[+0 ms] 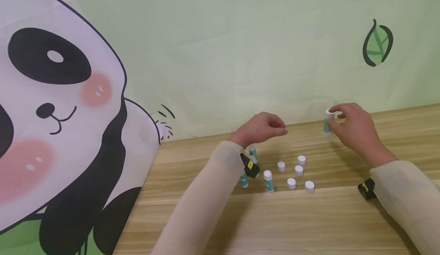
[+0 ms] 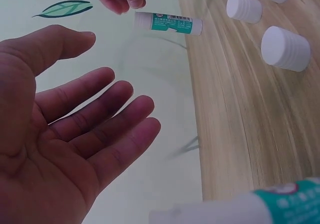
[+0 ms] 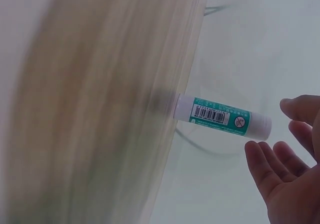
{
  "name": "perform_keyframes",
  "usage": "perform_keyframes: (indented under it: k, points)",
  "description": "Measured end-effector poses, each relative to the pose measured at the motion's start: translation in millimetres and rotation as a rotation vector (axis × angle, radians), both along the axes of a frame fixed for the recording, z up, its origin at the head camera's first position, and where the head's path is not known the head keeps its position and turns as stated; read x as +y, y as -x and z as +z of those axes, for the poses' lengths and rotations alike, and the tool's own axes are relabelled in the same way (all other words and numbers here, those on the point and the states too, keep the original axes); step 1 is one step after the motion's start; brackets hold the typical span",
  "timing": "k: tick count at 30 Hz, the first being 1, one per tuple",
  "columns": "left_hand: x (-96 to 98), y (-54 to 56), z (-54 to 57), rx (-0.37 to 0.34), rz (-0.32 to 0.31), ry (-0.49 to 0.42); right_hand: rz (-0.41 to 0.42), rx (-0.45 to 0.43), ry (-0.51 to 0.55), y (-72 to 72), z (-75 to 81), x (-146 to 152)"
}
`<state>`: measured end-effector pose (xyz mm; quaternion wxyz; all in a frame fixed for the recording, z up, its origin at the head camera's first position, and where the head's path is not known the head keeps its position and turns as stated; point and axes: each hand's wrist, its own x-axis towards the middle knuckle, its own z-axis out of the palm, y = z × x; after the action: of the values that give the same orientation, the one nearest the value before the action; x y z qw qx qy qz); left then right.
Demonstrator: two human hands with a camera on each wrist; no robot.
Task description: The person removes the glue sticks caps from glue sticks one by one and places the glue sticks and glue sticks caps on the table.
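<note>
A glue stick [image 1: 327, 124] with a teal label stands upright near the back of the table. My right hand [image 1: 357, 127] is beside its top, thumb and fingers spread around the upper end; in the right wrist view a gap shows between the thumb and the glue stick [image 3: 215, 116]. My left hand [image 1: 262, 128] hovers over the table's back edge, palm empty and fingers loosely bent. Below it, several white caps [image 1: 291, 183] lie on the wood. Near the left wrist stand more glue sticks [image 1: 269, 182], some partly hidden by the sleeve and wrist camera.
The wooden table [image 1: 213, 205] meets a pale green wall cloth [image 1: 220, 56] at its back edge. A large printed panda [image 1: 62, 102] covers the cloth at left. Black wrist cameras [image 1: 367, 189] sit on both sleeves.
</note>
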<state>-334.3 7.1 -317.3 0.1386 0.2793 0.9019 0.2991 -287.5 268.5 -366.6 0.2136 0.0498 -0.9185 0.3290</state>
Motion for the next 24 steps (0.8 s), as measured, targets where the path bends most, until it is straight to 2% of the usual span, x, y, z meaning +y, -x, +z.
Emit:
perform_keyframes:
  k: [9, 16, 24]
  points:
    - [6.2, 8.9, 0.2, -0.013, -0.002, -0.003, -0.006, -0.050, -0.037, 14.1, 0.7, 2.4]
    - [11.0, 12.3, -2.2, -0.086, -0.026, -0.019, -0.005, -0.085, -0.066, 21.0, -0.9, 2.6]
    - [16.9, 15.7, -4.5, -0.127, -0.045, -0.004, -0.008, -0.088, -0.052, 23.4, 0.0, -1.1]
